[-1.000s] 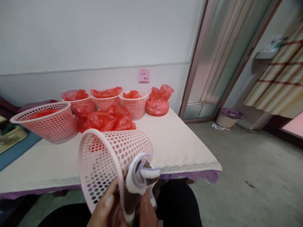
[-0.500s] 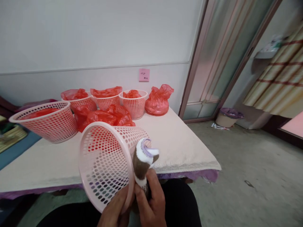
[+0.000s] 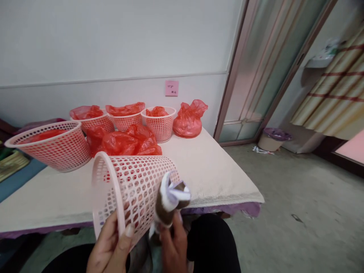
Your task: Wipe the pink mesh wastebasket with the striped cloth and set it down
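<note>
My left hand (image 3: 110,242) grips the near rim of a pink perforated plastic basket (image 3: 142,185), fingers inside and thumb outside. Tipped on its side, the basket has its mouth facing left; no contents show in the visible part of its inside. My right hand (image 3: 174,244) is closed on a fuzzy brown-and-white cloth item (image 3: 167,199) with lavender edging, its exact kind unclear. That item stands in front of the basket's base end, just above my lap, slightly blurred. Whether it touches the basket I cannot tell.
Behind lie crumpled red plastic bags (image 3: 127,140) on the cream-covered table (image 3: 222,178). Several upright pink baskets (image 3: 159,127) with red bags line the back and left. A tied red bag (image 3: 189,121) stands at the back right. A bin (image 3: 271,140) is on the floor.
The basket has turned so its mouth faces more to the left. My left hand has shifted left along the rim; my right hand and the fuzzy item have moved slightly left and down.
</note>
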The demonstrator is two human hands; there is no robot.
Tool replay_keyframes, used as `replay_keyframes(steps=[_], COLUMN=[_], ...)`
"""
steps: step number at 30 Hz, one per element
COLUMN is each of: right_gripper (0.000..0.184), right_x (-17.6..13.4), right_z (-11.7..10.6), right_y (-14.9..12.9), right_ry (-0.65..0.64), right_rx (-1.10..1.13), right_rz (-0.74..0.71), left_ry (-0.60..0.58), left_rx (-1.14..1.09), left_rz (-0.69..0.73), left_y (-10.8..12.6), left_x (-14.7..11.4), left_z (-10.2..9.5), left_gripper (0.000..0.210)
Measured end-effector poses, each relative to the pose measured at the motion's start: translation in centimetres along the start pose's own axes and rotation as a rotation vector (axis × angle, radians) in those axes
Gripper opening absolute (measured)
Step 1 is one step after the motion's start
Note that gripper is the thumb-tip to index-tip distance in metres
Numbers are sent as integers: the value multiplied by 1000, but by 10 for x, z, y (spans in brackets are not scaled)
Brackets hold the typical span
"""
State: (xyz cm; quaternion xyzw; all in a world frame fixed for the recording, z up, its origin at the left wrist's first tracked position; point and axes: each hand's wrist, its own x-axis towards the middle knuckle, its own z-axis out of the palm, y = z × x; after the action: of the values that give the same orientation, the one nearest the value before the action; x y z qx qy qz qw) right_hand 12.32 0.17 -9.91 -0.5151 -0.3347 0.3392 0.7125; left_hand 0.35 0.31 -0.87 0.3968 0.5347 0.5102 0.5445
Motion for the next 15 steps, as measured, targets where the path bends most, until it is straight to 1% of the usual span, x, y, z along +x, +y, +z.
replay_keyframes(steps=[1,3,4,5,6,8,10,11,13,15], right_gripper=[36,38,39,39,38,35,35,36,41,43], right_x=[-13,-34,-38,-38,-33,-18,-6,-4,-12,-28], right_z=[7,18,20,20,18,9,3,2,6,14], right_y=[4,12,15,17,18,16,12,10,8,6], right_ry=[-25,96,131,120,66,-46,-47,-43,-74,-105], right_rx=[-21,-40,-47,-45,-26,37,99,128,153,101], right_rz=[-21,-94,-141,-144,-110,-2,69,81,58,-12], left_ry=[14,35,47,56,67,106,157,179,203,194], left_rx=[-67,-188,-229,-254,-267,-285,-302,-307,-310,-318], left_rz=[-18,-35,-37,-41,-46,-67,-97,-114,-137,-134], left_y=[6,16,21,25,28,32,34,35,36,37], left_x=[1,3,4,4,3,2,-1,-2,-2,-2], left_z=[5,16,20,24,27,31,34,36,39,41], left_gripper=[72,73,74,74,75,75,76,77,77,74])
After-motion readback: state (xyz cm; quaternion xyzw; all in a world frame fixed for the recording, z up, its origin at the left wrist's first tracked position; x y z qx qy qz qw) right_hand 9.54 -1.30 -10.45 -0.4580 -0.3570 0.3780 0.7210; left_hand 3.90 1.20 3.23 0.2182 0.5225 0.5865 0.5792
